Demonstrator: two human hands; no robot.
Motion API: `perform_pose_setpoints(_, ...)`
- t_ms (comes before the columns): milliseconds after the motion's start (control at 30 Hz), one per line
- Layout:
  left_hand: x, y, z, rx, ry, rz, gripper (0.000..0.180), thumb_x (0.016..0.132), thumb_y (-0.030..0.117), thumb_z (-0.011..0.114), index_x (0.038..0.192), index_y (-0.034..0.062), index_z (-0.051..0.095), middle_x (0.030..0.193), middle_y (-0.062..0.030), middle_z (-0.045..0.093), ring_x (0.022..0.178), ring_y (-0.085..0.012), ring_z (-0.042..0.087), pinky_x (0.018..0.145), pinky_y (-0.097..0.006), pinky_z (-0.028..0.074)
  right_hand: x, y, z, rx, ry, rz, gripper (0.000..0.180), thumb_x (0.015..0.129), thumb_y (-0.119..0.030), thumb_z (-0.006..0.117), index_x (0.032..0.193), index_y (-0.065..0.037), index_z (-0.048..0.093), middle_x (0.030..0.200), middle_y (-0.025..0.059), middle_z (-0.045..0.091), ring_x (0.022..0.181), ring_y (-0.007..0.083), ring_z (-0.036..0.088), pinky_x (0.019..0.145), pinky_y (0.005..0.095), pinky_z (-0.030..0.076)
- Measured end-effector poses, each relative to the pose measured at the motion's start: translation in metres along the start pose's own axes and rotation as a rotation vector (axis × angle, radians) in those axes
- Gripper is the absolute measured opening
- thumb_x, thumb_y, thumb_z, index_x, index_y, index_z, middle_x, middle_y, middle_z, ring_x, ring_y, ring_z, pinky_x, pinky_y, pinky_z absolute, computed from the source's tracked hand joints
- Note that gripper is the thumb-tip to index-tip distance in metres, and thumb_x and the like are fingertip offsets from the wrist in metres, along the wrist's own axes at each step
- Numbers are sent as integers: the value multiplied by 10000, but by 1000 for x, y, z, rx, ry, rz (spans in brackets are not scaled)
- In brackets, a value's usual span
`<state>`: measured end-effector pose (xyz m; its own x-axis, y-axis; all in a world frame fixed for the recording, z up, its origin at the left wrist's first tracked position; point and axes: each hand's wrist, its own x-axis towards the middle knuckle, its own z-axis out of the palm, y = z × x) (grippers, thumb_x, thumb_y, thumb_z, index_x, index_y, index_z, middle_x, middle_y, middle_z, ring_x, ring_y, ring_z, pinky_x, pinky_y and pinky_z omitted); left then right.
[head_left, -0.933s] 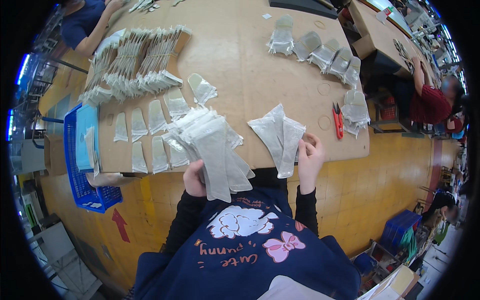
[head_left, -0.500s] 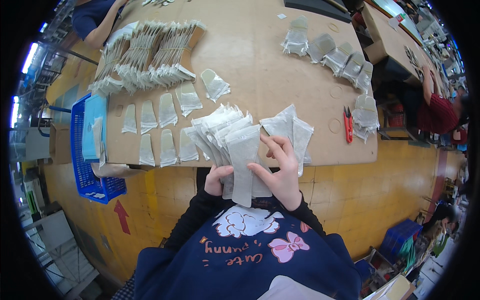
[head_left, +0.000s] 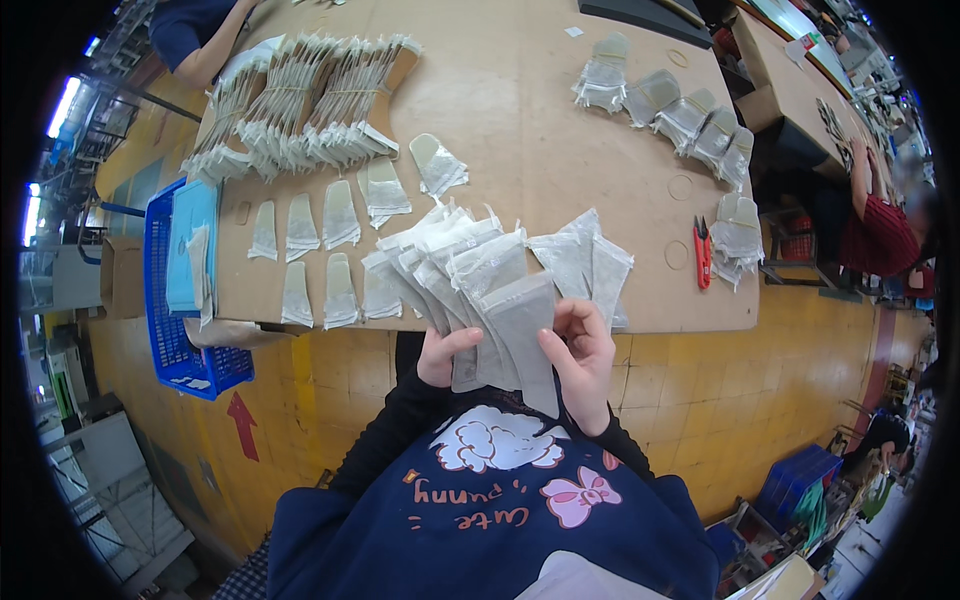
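Left hand (head_left: 442,355) holds one fanned stack (head_left: 455,285), right hand (head_left: 583,355) pinches one piece (head_left: 525,325), with three bands (head_left: 666,256), one snips (head_left: 703,268) rightward!

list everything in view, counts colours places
table: one, tan, centre
held pieces: several, grey, centre
loose pieces: several, grey, right of those
small pieces: at least eight, whitish, table left
large bundles: three, white and brown, far left
small stacks: six, whitish, table right
loose bands: three, tan, table right
snips: one, red, table right
basket: one, blue, left of table
co-workers: at least three, dark clothes, both sides
rim clutter: uncountable, mixed, picture's edges
left hand: one, black-sleeved, held pieces' left
right hand: one, black-sleeved, held pieces' right
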<state>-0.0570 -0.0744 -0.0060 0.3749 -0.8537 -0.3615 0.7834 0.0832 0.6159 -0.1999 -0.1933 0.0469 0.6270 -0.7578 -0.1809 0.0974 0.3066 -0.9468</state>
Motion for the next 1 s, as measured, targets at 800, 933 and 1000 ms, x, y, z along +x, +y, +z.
perform_pose_setpoints(800,3,3,-4,22,113,65,528,793,96,613,1280,-30,450,1132,-144,593,1000,-254,618,858,-379,517,38,20,-120,-233,607,-148,180,909,-61,641,1044,54,612,936,50,646,819,85,589,750,226,469)
perform_pose_setpoints(933,6,1,-2,34,106,55,532,796,94,602,1289,-37,450,1144,-154,595,1011,-259,621,857,-384,521,47,42,-143,-769,595,-326,169,857,-46,684,987,54,642,913,80,637,686,98,562,622,231,466)
perform_pose_setpoints(1000,5,2,-1,47,72,39,535,796,92,594,1295,-40,450,1153,-161,597,1014,-264,622,864,-388,520,46,46,-155,-666,609,-221,203,850,-46,693,1015,56,635,979,89,610,657,113,545,605,241,461)
